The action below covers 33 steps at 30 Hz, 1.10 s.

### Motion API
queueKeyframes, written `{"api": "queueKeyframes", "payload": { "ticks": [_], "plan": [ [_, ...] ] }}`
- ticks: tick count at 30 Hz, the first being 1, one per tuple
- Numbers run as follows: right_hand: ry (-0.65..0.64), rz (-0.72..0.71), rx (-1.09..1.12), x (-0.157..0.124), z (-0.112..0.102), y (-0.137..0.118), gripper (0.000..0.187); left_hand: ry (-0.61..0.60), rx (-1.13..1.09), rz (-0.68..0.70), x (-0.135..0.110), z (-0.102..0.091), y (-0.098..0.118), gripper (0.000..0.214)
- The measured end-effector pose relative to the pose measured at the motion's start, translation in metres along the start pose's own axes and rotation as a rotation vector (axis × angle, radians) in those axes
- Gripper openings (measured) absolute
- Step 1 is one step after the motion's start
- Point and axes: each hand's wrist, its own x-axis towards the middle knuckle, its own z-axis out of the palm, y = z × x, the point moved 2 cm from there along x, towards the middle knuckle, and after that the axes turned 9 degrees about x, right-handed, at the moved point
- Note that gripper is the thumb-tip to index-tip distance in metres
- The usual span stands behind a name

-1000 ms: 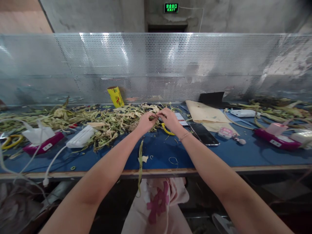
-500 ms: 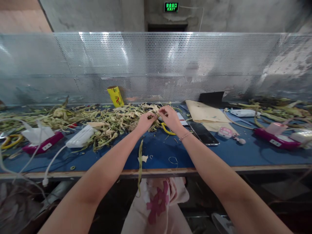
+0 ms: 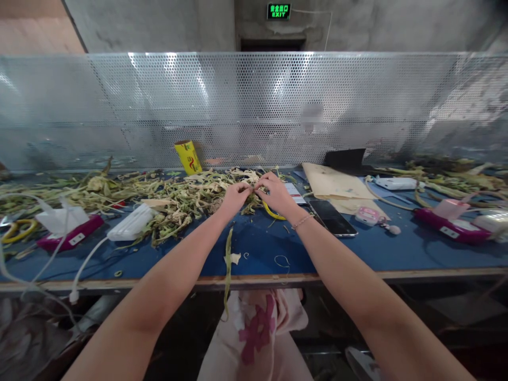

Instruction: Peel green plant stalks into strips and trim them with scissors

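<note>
My left hand (image 3: 235,197) and my right hand (image 3: 275,192) meet above the blue table (image 3: 381,251), fingertips pinched together on a small green plant piece (image 3: 253,189) between them. Both hands are closed in a pinch. A heap of green and pale plant strips (image 3: 174,198) lies just left of and behind the hands. One long green strip (image 3: 227,270) hangs over the table's front edge below my left wrist. Yellow-handled scissors (image 3: 273,212) lie under my right hand.
A black phone (image 3: 332,218), brown paper (image 3: 333,184) and a small pink case (image 3: 367,215) lie to the right. Pink tissue boxes (image 3: 450,221) (image 3: 69,233), a white power bank (image 3: 130,223) with cables and a yellow packet (image 3: 189,157) sit around. A perforated metal screen (image 3: 254,106) closes the back.
The fingertips drew slightly apart half a second ago and have come back together on the plant piece. The arms have hardly shifted.
</note>
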Motion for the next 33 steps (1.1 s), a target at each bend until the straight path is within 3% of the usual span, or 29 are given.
{"api": "queueKeyframes", "payload": {
  "ticks": [5, 13, 16, 20, 23, 29, 33],
  "plan": [
    [0.012, 0.047, 0.032, -0.001, 0.001, 0.003, 0.007, -0.006, -0.098, -0.033, 0.0, 0.001, 0.001, 0.006],
    [0.12, 0.142, 0.079, 0.001, -0.002, 0.004, 0.006, 0.113, -0.17, -0.126, 0.003, -0.002, -0.005, 0.005],
    [0.151, 0.208, 0.022, 0.002, -0.004, 0.003, 0.016, 0.191, -0.149, -0.171, 0.004, -0.007, -0.007, 0.004],
    [0.035, 0.355, -0.051, 0.001, -0.005, 0.001, 0.039, 0.247, -0.149, -0.18, 0.006, -0.01, -0.01, 0.006],
    [-0.058, 0.404, -0.04, -0.001, -0.003, -0.001, 0.045, 0.243, -0.145, -0.167, 0.007, -0.011, -0.013, 0.006],
    [0.122, 0.329, 0.023, -0.001, -0.001, 0.004, 0.018, 0.164, -0.056, -0.011, 0.005, -0.008, -0.01, 0.007],
    [0.007, 0.25, 0.0, -0.001, 0.007, 0.008, 0.016, 0.067, -0.005, 0.071, 0.001, -0.003, -0.005, 0.01]
  ]
}}
